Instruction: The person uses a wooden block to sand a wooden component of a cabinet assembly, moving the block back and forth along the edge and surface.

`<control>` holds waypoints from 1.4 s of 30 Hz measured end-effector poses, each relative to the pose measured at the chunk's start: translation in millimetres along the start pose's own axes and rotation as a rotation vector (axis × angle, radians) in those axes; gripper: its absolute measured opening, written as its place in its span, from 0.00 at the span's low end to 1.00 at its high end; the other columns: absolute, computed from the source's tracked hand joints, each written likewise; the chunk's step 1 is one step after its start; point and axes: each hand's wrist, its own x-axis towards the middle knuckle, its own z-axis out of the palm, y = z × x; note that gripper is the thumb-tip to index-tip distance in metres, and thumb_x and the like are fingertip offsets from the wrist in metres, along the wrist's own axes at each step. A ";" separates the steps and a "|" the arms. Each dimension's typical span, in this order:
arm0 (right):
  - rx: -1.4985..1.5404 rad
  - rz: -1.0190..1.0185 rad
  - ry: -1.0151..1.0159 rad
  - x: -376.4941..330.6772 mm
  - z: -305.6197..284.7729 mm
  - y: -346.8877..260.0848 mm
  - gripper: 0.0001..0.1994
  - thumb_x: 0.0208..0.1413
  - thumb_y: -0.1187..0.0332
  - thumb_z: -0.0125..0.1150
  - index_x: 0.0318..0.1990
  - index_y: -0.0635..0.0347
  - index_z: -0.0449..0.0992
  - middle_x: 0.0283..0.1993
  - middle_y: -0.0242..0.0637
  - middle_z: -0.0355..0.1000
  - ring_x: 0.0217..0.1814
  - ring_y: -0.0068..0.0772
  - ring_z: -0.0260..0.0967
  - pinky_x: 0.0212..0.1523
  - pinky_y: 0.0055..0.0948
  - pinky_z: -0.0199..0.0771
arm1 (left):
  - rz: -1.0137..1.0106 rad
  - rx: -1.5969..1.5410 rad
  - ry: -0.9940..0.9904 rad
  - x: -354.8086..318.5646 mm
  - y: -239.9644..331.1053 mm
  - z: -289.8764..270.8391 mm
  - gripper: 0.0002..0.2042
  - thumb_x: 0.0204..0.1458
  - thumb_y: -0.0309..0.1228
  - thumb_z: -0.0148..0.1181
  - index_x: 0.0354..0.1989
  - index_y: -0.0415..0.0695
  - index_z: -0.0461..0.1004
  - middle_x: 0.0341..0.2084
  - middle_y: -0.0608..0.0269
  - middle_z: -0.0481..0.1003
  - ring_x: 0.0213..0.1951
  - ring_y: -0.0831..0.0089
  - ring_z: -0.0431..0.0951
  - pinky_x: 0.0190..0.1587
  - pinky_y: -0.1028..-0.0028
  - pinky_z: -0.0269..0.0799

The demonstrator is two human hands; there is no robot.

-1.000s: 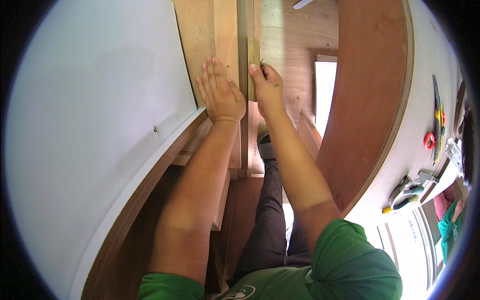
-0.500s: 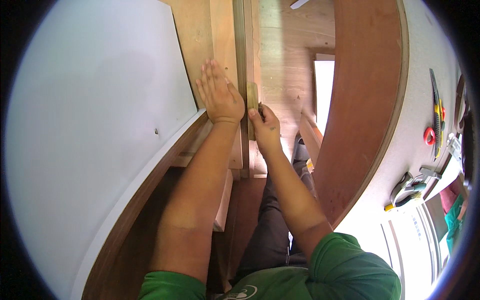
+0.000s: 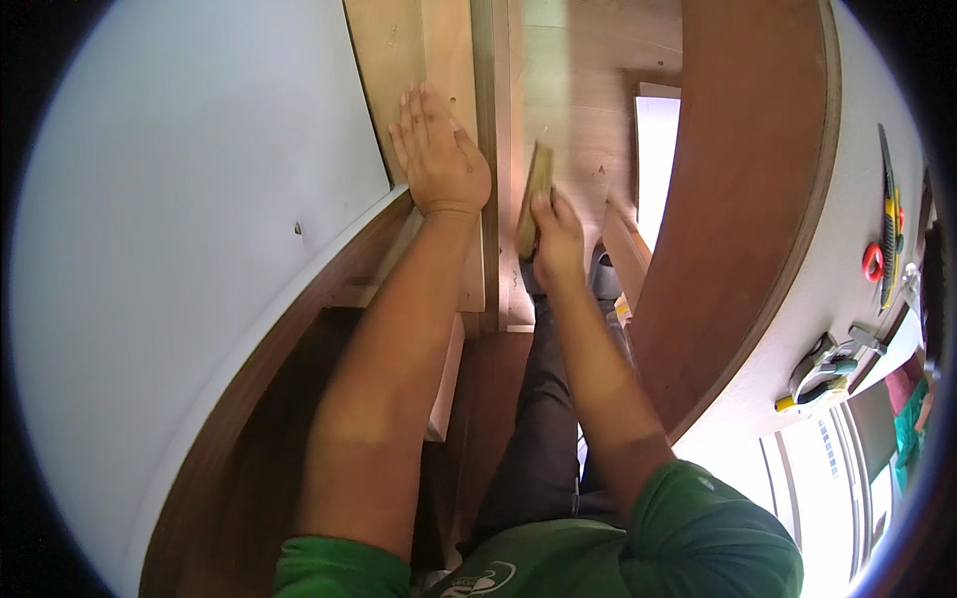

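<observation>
My left hand [image 3: 437, 164] lies flat, fingers stretched out, on a pale wooden panel [image 3: 444, 45]. Its heel reaches the long dark-edged board [image 3: 486, 90] that runs beside the panel. In my right hand [image 3: 561, 239] is a narrow, tan wooden block [image 3: 536, 194], with the thumb on its near face and the fingers hidden behind it. The block is tilted and slightly blurred. It stands a little to the right of the board's edge, apart from it.
A large white panel [image 3: 199, 199] fills the left side. To the right rises a curved brown board [image 3: 753, 149]. Beyond it, on a pale surface, lie a yellow-and-black utility knife [image 3: 890, 229], a red ring [image 3: 873, 262] and a tool with a yellow tip [image 3: 786, 405].
My right hand has moved right with the block, away from the board's edge, and the block has tilted. My left hand stays flat on the panel. The whole view has shifted slightly.
</observation>
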 end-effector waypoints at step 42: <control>-0.431 -0.325 -0.048 31.9 28.5 -9.3 0.22 0.62 0.57 0.64 0.48 0.73 0.78 0.40 0.49 0.80 0.39 0.36 0.75 0.46 0.34 0.75 | 0.010 0.073 0.056 -3.8 -10.9 16.4 0.28 0.61 0.32 0.44 0.69 0.33 0.60 0.67 0.37 0.63 0.70 0.46 0.60 0.73 0.53 0.48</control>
